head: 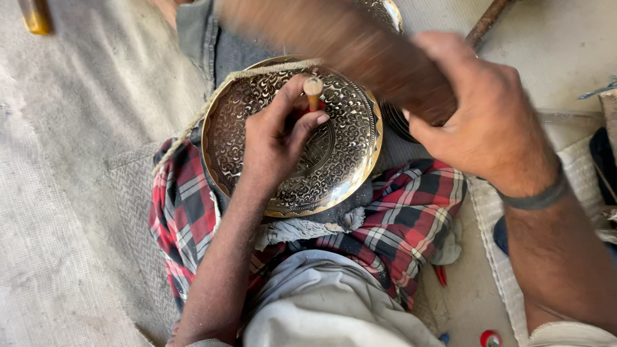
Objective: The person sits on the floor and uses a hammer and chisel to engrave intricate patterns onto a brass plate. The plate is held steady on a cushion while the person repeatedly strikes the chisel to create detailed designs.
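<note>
A round brass plate with fine engraved scrollwork rests tilted on my lap, on a red checked cloth. My left hand lies on the plate's middle and pinches a small punch upright between thumb and fingers. My right hand is raised at the right and grips the handle of a wooden mallet, which is blurred and slants up to the left above the plate. A thin rope runs around the plate's upper left rim.
Pale woven matting covers the ground to the left. A second engraved metal piece shows behind the mallet. A rusty rod lies at the top right. A small red round object sits at the bottom right.
</note>
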